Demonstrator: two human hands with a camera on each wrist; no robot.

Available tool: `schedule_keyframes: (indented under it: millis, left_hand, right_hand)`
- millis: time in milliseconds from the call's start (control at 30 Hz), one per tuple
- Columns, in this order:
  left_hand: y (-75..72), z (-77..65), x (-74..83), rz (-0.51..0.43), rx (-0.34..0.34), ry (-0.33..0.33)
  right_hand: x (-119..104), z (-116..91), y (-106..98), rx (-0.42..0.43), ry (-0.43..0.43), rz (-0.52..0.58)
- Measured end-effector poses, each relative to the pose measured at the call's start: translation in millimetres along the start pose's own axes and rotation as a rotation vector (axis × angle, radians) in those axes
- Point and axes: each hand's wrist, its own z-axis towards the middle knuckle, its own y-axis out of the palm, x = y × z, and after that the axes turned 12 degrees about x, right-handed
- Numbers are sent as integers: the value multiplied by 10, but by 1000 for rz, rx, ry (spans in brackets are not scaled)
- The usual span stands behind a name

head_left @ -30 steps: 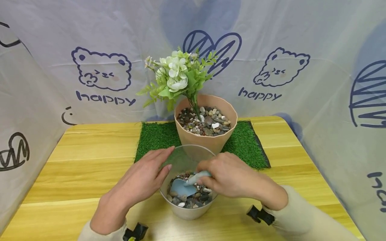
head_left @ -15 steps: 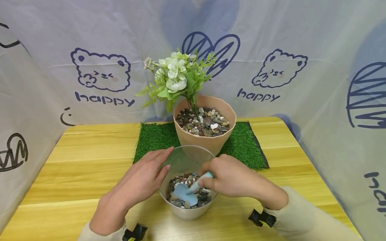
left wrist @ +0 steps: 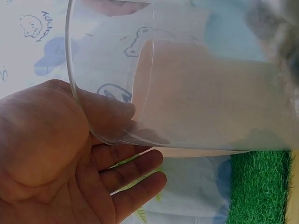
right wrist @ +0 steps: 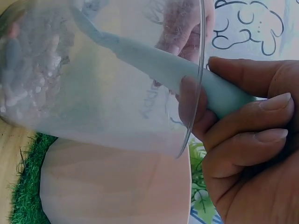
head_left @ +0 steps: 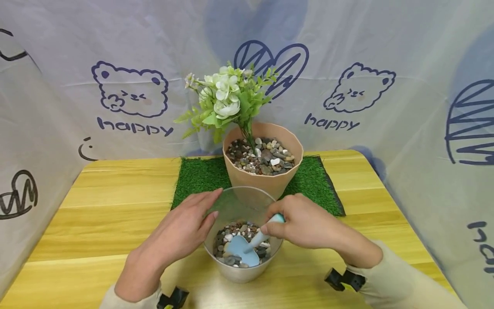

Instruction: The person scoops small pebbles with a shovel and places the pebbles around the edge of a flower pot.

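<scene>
A clear plastic tub [head_left: 239, 274] with pebbles [head_left: 224, 244] in its bottom stands on the table. My right hand [head_left: 305, 221] grips the handle of a light blue hand trowel [head_left: 259, 240]; its blade rests among the pebbles. In the right wrist view, thumb and fingers wrap the trowel handle [right wrist: 159, 63] at the tub's rim. My left hand [head_left: 183, 227] rests on the tub's left side near the rim, fingers mostly straight. From the left wrist, the thumb shows through the clear wall while the other fingers [left wrist: 135, 186] extend along the outside of it.
Behind the tub, a peach pot [head_left: 262, 184] full of pebbles holds white flowers [head_left: 225, 94] with green leaves. The pot sits on a green artificial grass mat [head_left: 316, 189]. A printed cloth [head_left: 247, 25] hangs around the wooden table [head_left: 96, 206].
My right hand has moved slightly right with the trowel, and its blade has shifted right and a little toward me among the pebbles. The left hand has stayed at the tub.
</scene>
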Motion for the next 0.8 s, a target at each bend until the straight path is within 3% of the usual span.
schedule_keyframes:
  millis: [433,800]
  left_hand:
    - [-8,10,13,11,2,2]
    - [-19,19,18,45,14,15]
  right_hand:
    - [126,-48,-152,38,139,131]
    - [294,-92,-164,52,293,329]
